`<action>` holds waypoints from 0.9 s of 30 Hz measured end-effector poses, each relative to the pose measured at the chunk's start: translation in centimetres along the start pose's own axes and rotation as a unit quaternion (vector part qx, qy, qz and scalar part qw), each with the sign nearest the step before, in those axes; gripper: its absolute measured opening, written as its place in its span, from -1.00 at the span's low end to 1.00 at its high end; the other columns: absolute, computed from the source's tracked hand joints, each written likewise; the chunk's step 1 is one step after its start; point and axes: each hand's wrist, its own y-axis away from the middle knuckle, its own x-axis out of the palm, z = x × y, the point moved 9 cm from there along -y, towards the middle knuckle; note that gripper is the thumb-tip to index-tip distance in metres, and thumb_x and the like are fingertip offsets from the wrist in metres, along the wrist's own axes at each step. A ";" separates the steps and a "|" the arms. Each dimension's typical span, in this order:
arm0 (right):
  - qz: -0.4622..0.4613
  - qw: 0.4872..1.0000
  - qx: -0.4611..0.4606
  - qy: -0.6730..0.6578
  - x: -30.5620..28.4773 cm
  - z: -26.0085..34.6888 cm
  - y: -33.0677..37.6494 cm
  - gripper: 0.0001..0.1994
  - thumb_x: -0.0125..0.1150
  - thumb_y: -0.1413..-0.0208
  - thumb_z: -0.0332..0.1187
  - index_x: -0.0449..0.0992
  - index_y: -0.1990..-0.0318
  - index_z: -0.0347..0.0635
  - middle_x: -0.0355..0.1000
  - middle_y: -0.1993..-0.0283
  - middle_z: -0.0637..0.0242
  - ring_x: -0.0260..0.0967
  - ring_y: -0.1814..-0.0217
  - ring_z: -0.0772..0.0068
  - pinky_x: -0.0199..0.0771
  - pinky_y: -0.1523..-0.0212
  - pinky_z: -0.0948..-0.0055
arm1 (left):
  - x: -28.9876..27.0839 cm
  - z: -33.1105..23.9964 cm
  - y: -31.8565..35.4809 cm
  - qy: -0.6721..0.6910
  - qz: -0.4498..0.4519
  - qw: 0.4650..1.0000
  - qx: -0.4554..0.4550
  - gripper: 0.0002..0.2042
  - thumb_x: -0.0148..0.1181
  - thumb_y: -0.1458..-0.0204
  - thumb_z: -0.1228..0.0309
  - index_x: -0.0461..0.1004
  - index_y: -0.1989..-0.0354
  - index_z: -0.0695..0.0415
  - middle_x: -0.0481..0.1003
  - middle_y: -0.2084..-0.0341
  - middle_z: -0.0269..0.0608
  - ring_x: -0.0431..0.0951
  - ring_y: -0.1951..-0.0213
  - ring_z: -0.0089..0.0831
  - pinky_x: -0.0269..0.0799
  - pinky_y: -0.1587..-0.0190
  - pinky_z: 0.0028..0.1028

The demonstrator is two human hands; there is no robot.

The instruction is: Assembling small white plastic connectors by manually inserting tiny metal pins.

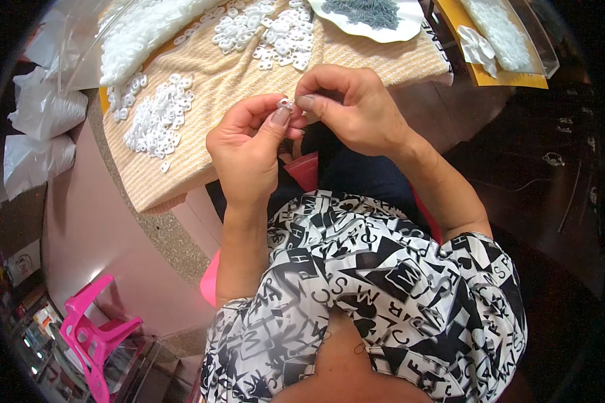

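Note:
My left hand (247,148) pinches a small white plastic piece (286,103) between thumb and forefinger, above the near edge of a cream striped cloth (215,101). Close beside it, the thumb and forefinger of my right hand (359,111) are pressed together. Whatever they grip is too small to make out. Similar white pieces with holes lie in a loose pile (158,121) left of my hands, with more in a heap (286,40) beyond them. A white dish (410,20) at the far side holds many thin dark grey metal bits.
A clear container of white pieces (141,40) stands at the far left of the cloth. Another clear bin (501,40) is at the far right on a yellow base. White plastic bags (47,107) sit at left; a pink plastic stool (91,329) is at lower left.

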 end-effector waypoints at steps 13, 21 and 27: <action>0.018 0.995 -0.049 0.085 0.0 0.9 0.0 -0.96 0.08 0.12 -0.56 0.41 0.49 -0.36 0.39 0.57 0.20 0.39 0.51 0.50 0.37 0.47 0.54 | 0.1 -0.2 0.2 -0.033 -0.002 0.999 -0.013 -0.91 0.06 0.07 0.64 0.41 0.37 0.36 0.48 0.57 -0.16 0.47 0.56 -0.57 0.41 0.51 -0.68; 0.014 0.996 -0.031 0.080 0.5 0.9 0.1 -0.95 0.12 0.17 -0.57 0.42 0.48 -0.35 0.39 0.58 0.19 0.38 0.54 0.43 0.34 0.52 0.50 | 0.1 -0.6 0.7 -0.103 -0.011 0.994 -0.017 -0.94 0.04 0.07 0.65 0.42 0.41 0.35 0.46 0.61 -0.21 0.44 0.59 -0.63 0.37 0.55 -0.70; 0.021 0.989 -0.056 0.134 0.7 1.6 0.1 -0.96 0.12 0.18 -0.58 0.42 0.50 -0.35 0.38 0.58 0.18 0.39 0.54 0.42 0.35 0.52 0.50 | 0.3 -1.0 0.7 -0.145 0.001 0.989 0.015 -0.95 0.04 0.08 0.65 0.42 0.43 0.34 0.45 0.61 -0.24 0.43 0.59 -0.64 0.37 0.55 -0.69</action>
